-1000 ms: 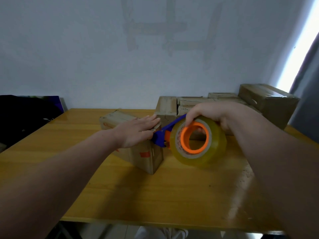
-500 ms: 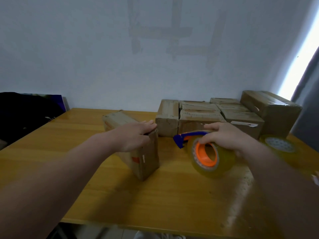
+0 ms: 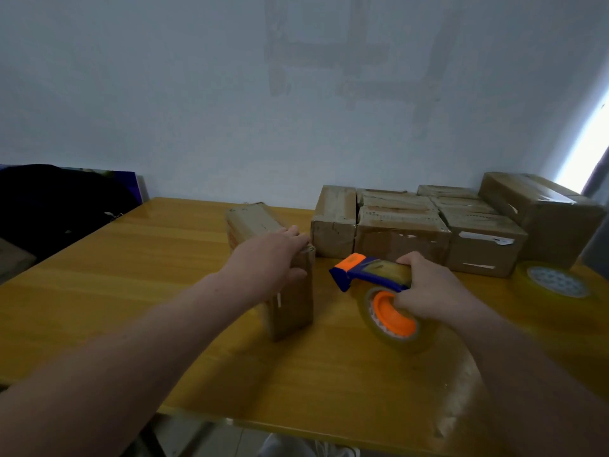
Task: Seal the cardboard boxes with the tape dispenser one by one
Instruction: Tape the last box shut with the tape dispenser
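I see one box (image 3: 260, 222) alone in the middle of the yellow wood table (image 3: 148, 258), with my left hand (image 3: 273, 258) curled over its near end. My right hand (image 3: 428, 288) grips the one tape dispenser (image 3: 369, 275) just right of it. About eight more boxes (image 3: 402, 235) crowd the far edge, some half hidden. A spare tape roll (image 3: 557, 282) sits blurry at the right edge. The wall (image 3: 197, 94) is pale.

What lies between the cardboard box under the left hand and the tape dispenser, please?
Nothing but a short stretch of bare table separates the cardboard box from the blue nose of the tape dispenser, as the head view shows.
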{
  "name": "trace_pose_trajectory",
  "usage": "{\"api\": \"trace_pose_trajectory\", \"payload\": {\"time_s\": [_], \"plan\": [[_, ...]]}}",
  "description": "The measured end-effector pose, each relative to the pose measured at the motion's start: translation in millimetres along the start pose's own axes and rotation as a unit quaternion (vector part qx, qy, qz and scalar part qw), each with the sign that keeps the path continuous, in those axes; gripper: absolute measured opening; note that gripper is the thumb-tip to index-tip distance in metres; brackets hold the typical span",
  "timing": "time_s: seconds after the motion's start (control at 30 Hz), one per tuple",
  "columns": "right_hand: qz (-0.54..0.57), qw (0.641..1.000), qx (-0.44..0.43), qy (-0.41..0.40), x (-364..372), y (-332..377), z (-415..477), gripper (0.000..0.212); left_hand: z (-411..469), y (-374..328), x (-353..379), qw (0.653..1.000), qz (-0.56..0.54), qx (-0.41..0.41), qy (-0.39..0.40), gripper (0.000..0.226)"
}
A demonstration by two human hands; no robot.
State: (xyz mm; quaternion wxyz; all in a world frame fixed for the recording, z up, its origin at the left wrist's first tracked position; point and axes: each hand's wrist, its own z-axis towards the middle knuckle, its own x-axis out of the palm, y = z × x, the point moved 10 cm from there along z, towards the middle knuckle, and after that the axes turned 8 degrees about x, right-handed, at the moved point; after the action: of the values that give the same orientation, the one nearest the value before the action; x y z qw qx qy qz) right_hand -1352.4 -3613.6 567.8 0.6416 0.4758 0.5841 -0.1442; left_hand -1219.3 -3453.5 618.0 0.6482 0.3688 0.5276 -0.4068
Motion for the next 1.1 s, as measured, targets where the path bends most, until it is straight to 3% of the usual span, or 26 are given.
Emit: {"api": "trace_pose_trajectory", "payload": {"time_s": [0.13,0.33,0.43,0.53,0.6,0.67,0.77,0.83,0.93,1.1], "plan": [[-0.006,0.999,0.037,0.008,2,-5,-2,0.068,-8,13,0,0.996,-0.074,0.04,0.027,0.067],[0.129,0.992,0.002,-0.012,0,-11,-3,0.068,-8,16,-2,0.988,-0.117,0.094,0.033,0.067],[0.206,0.976,-0.059,-0.037,-14,-5,-8,0.064,-6,16,-4,0.99,-0.113,0.09,-0.006,0.068],[0.27,0.955,-0.123,-0.031,-29,9,-20,0.064,-11,25,-25,0.976,-0.183,0.028,-0.111,0.059],[0.287,0.944,-0.16,-0.027,-37,18,-29,0.061,-17,36,-45,0.932,-0.297,-0.036,-0.205,0.052],[0.288,0.938,-0.192,-0.029,-42,28,-36,0.059,-22,46,-45,0.845,-0.467,-0.108,-0.238,0.045],[0.289,0.931,-0.222,-0.028,-43,40,-45,0.06,-23,38,-19,0.725,-0.645,-0.196,-0.142,0.038],[0.291,0.926,-0.239,-0.026,-45,47,-49,0.061,-26,28,-8,0.681,-0.696,-0.212,-0.083,0.028],[0.287,0.922,-0.26,-0.02,-46,57,-53,0.06,-28,28,-7,0.677,-0.701,-0.211,-0.073,0.011],[0.212,0.937,-0.278,0.014,-46,77,-54,0.065,-37,50,-13,0.715,-0.658,-0.21,-0.109,0.018]]}}
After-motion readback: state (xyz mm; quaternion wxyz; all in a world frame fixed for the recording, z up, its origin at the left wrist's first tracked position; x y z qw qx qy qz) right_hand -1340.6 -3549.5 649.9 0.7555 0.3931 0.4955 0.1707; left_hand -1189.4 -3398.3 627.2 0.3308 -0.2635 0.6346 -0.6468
